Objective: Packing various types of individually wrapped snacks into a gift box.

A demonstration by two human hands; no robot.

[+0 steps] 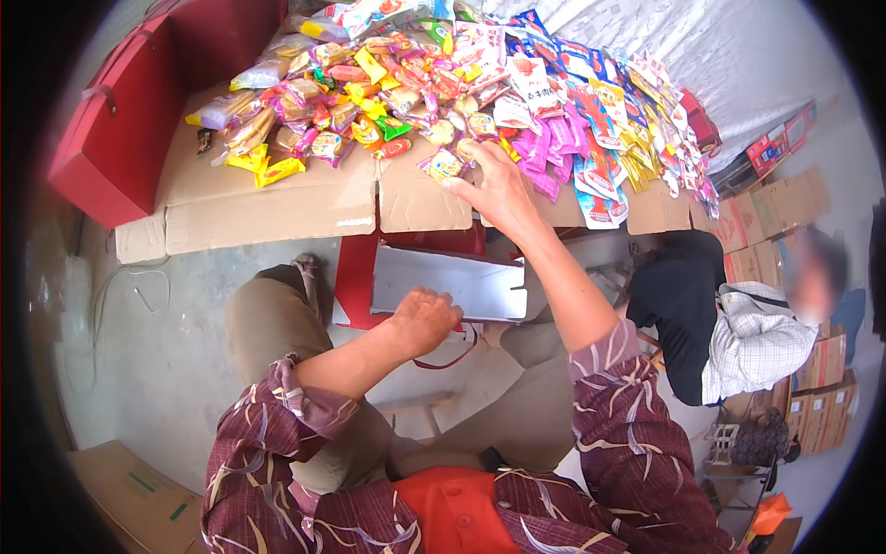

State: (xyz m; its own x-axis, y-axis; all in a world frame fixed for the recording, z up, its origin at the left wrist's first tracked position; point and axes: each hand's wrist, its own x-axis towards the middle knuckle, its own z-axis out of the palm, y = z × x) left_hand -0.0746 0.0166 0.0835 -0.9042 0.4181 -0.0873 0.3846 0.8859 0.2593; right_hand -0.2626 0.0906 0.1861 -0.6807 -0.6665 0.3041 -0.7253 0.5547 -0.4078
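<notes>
My right hand (503,192) reaches to the front of a cardboard-covered surface (277,205). Its thumb and fingertips close around one end of a small wrapped round biscuit (445,164) at the near edge of a heap of snacks (369,92). Lower down, my left hand (426,319) is curled over the near rim of an open red box with a white inside (489,286). The curled fingers hide whatever may be in them. The box sits below the surface's front edge, between my knees.
Purple packets (549,152), gold packets (639,157) and blue-white packets (600,189) lie to the right. A red gift box (120,148) stands at left. On the right, a seated person in a checked shirt (761,337) is near stacked cartons (820,392).
</notes>
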